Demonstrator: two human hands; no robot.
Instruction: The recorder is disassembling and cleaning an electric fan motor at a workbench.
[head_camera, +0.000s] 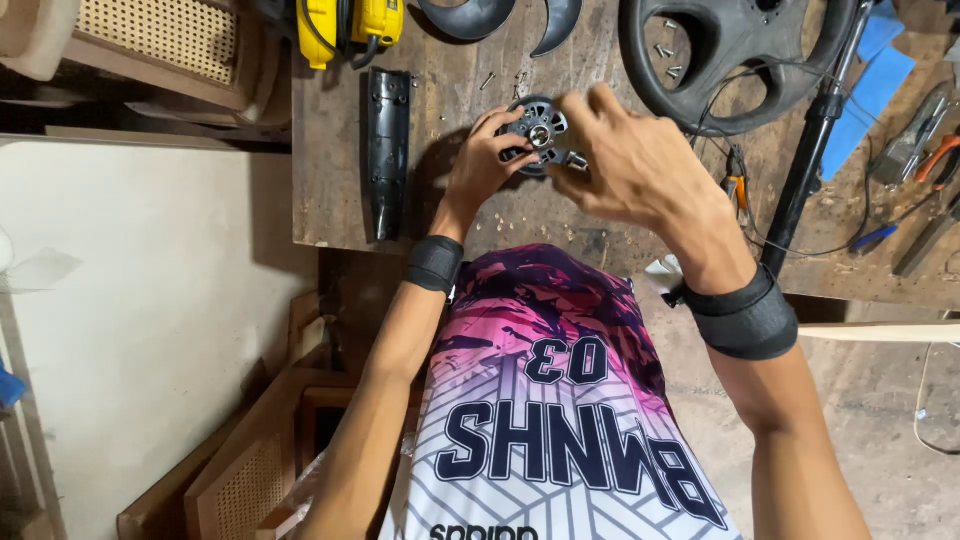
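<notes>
Holding a small black wheel (535, 135) with a metal hub just above the wooden bench (470, 210), near its front middle, both hands close on it. Left hand (482, 160): grip curled round the wheel's left rim, fingers wrapped over the edge, firmly closed on it. Right hand (630, 160): fingers bent toward the hub side, grip partly closed; it appears to pinch a small metal fitting at the wheel's lower right, but contact is partly hidden behind the knuckles. Judgement: wheel looks rigid, moderately light, hard plastic or rubber with spokes; rim gives the sure hold, spokes a second purchase; hub metal likely smooth, possibly greasy. Outward: black tapered plastic cover (387, 150) lying left of the wheel, well apart from it; loose screws (490, 80) scattered behind; black steering wheel (730, 60) at upper right; black rod (815, 140) slanting beside it; pliers (738, 185) with thin wire just right of the right hand; yellow power tool (350, 25) at the far edge, cut off. Wheel's underside and the fitting's exact form not discernible.
</notes>
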